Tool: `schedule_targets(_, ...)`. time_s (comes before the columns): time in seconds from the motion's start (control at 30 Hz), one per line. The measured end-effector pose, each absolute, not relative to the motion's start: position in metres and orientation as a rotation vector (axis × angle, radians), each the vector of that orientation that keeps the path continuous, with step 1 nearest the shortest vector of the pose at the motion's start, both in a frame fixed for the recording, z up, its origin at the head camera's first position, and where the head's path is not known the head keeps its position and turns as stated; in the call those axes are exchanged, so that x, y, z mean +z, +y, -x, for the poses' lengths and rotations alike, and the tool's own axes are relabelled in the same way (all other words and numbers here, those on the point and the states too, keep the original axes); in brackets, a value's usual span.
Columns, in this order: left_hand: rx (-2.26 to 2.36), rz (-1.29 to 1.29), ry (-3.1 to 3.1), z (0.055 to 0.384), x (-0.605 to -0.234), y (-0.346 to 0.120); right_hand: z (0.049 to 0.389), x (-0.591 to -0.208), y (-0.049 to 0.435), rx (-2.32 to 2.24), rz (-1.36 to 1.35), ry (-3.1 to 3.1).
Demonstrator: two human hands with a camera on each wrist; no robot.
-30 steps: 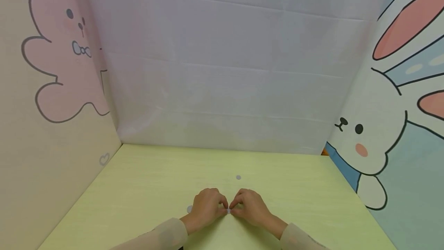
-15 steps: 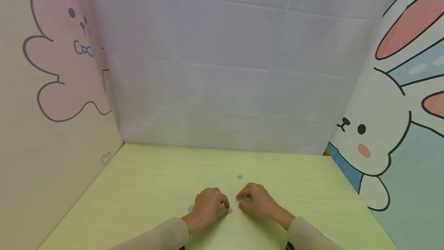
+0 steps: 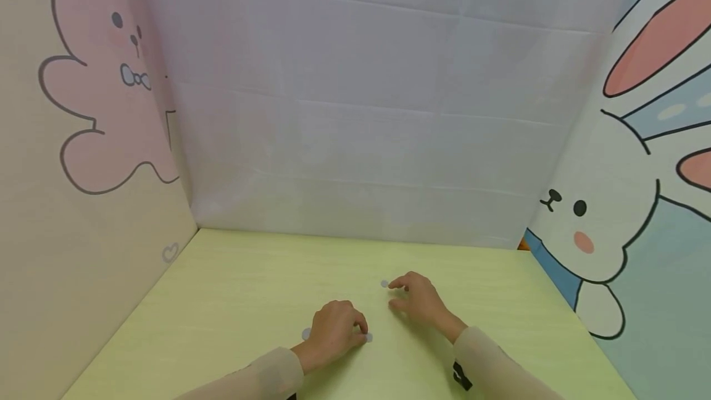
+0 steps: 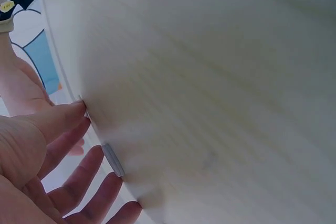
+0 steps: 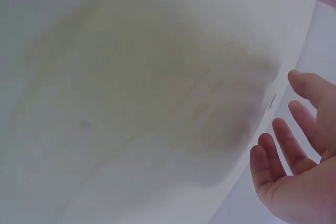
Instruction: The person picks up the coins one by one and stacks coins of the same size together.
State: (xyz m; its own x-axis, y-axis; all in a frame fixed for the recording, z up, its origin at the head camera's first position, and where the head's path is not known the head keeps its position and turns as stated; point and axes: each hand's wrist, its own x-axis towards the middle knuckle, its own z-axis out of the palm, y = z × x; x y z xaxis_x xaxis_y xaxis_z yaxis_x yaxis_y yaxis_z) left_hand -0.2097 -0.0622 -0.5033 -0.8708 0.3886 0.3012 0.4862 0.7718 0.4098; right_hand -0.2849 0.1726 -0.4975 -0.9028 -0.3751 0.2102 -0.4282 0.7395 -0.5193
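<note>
My left hand (image 3: 335, 329) is low over the table, its thumb and index fingertips at the edge of a small coin-like grey disc (image 3: 369, 337), pinching it. The left wrist view shows that disc (image 4: 87, 114) nearly edge-on at the fingertips, and a short grey stack (image 4: 113, 160) close to the other fingers. In the head view a larger grey disc (image 3: 306, 333) is partly hidden behind the left hand. My right hand (image 3: 420, 302) holds nothing; its fingers are spread, the index tip just right of another small grey disc (image 3: 384, 284), seen as a thin sliver (image 5: 272, 100) in the right wrist view.
A pale yellow-green table (image 3: 250, 283) carries the discs. A white sheet (image 3: 355, 110) hangs behind it. Printed panels stand at both sides, a pink animal (image 3: 111, 134) left and a white rabbit (image 3: 600, 215) right. A black strap (image 3: 461, 376) shows at the right sleeve.
My right hand has let go at the near small disc and moved away and to the right, up beside the far disc, its fingers spreading. The left hand has stayed in place.
</note>
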Motion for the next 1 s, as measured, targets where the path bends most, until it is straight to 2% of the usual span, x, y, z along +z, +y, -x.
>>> schedule_targets(0.6,-0.705,0.686,-2.779,0.211,-0.505,-0.062,0.317,-0.509,0.169,0.842,-0.635,-2.866)
schedule_targets(1.0,-0.695,0.695,-2.774,0.209,-0.504,-0.063,0.321,-0.506,0.171,0.818,-0.681,-2.893)
